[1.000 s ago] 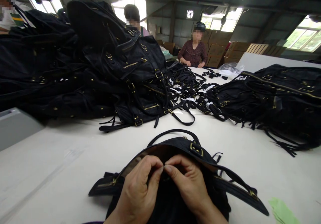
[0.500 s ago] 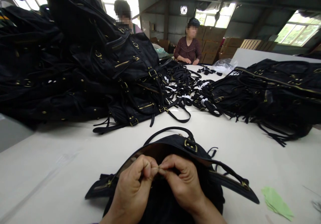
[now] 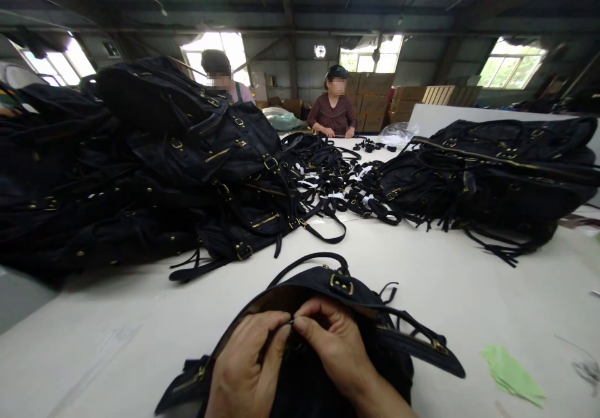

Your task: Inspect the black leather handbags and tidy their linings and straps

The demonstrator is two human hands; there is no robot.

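Observation:
A black handbag with brass buckles lies open on the white table, right in front of me. Both hands are at its mouth. My left hand and my right hand meet fingertip to fingertip, pinching something small and thin between them over the dark inside of the bag. What they pinch is too small to make out. A carrying handle arches up behind the hands.
A tall heap of black handbags fills the left. Another pile of black handbags lies at the right. Loose black straps lie between them. Green paper slips sit at the right front. Two people sit at the far end.
The view has tilted up, so the ceiling shows more. My fingertips stay pinched together at the bag's opening and have shifted only a little.

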